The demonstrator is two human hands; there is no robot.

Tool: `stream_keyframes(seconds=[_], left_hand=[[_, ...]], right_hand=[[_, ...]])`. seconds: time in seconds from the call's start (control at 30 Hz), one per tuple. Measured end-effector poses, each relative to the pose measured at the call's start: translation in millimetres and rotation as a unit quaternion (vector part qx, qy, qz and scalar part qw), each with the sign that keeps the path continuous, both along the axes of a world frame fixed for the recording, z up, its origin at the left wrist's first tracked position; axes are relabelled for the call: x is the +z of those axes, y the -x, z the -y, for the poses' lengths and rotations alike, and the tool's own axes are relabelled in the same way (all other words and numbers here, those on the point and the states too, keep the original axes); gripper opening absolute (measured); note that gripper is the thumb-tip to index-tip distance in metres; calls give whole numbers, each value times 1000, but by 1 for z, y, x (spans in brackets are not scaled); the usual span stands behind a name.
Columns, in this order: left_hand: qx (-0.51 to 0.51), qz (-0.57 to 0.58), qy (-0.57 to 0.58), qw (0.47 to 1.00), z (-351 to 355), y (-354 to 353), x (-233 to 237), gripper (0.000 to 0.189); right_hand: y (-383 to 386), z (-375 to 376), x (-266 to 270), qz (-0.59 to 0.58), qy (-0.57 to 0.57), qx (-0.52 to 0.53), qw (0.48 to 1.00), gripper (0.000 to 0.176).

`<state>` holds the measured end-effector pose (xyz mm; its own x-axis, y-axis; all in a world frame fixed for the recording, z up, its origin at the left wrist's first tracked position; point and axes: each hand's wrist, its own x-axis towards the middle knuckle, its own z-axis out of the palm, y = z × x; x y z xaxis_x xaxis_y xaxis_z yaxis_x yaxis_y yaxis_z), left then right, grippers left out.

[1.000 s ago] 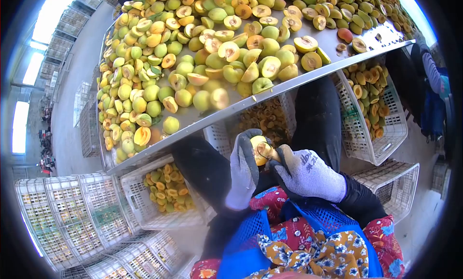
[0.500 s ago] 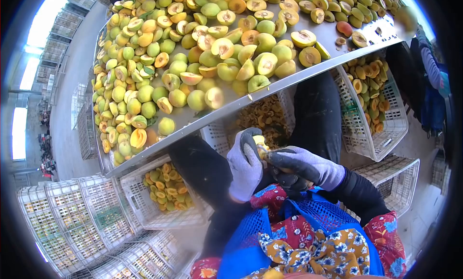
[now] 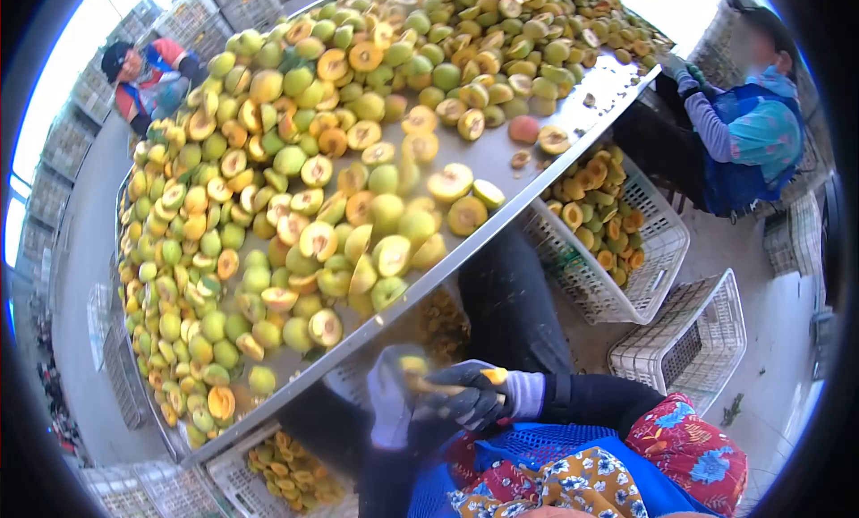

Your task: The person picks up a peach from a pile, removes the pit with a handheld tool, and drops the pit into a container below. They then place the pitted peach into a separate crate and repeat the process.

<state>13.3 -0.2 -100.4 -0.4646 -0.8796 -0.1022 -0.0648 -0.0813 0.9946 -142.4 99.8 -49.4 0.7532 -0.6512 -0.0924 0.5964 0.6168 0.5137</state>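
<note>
My left hand, in a grey and lilac glove, is closed round a yellow-green stone fruit, smeared by motion. My right hand, gloved alike, is closed close beside it, its fingertips near the fruit. An orange-yellow piece shows at the top of my right hand; I cannot make out its kind. Both hands are over my lap, just below the table edge. On the metal table lies a broad heap of apricot-like fruit, whole and halved, some with stones showing.
Under the table edge, a white crate holds fruit halves, as does a crate at lower left. Another white crate stands at right. One co-worker sits at far right, another at far left. Stacked crates line the back.
The view has swung to the right, so the table appears shifted left and both co-workers show more fully. My hands remain together, the left one now blurred; the orange-yellow piece has appeared at my right.
</note>
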Motion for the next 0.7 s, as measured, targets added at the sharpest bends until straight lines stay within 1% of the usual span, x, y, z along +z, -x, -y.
stream_keyframes(seconds=[0.03,0.07,0.13,0.17,0.2,0.23,0.27,0.33,0.4,0.43,0.47,0.5,0.53,0.57,0.6,0.63,0.67,0.7], left_hand=[[55,6,14,998,-1,-2,-16,32],[60,34,27,997,0,-7,-19,31],[6,-14,-80,997,6,9,35,28],[-29,35,-26,999,8,8,35,27],[-47,69,36,996,10,7,36,26],[-62,103,100,988,11,5,36,25],[-56,72,90,992,12,3,31,29],[-47,13,63,997,13,-2,16,37],[75,-49,-39,995,14,0,4,33],[95,-20,-3,995,13,-7,6,32],[117,12,31,993,12,-12,13,32],[141,46,64,987,10,-16,20,34],[205,-5,-53,977,8,-23,37,36],[202,47,18,978,12,-46,23,37],[205,100,89,970,16,-69,9,39],[185,225,124,949,16,-89,24,39],[161,355,161,907,15,-111,39,39],[135,468,195,851,13,-134,55,39]], right_hand=[[-1,4,-15,79,61,-15,995,36],[3,6,-7,66,43,-7,997,37],[4,9,3,-15,56,-7,998,35],[3,9,8,-58,57,1,997,34],[-1,8,1,-274,45,4,961,33],[-7,8,-10,-266,53,-6,963,34],[-11,7,-23,-259,61,-16,964,34],[-20,6,-21,-204,44,-40,977,35],[-26,9,-14,-146,30,-60,987,36],[-27,11,-7,-116,27,-69,990,35],[-20,13,32,-198,-66,-60,976,35],[-16,13,35,-192,-36,-67,978,35],[-12,10,36,-186,-7,-72,980,35],[-8,7,37,-183,22,-75,980,35],[-4,6,24,-318,91,-106,938,34],[0,10,10,-439,159,-129,875,32],[1,8,-1,-440,142,-84,883,29],[1,8,0,-439,123,-39,889,27]])
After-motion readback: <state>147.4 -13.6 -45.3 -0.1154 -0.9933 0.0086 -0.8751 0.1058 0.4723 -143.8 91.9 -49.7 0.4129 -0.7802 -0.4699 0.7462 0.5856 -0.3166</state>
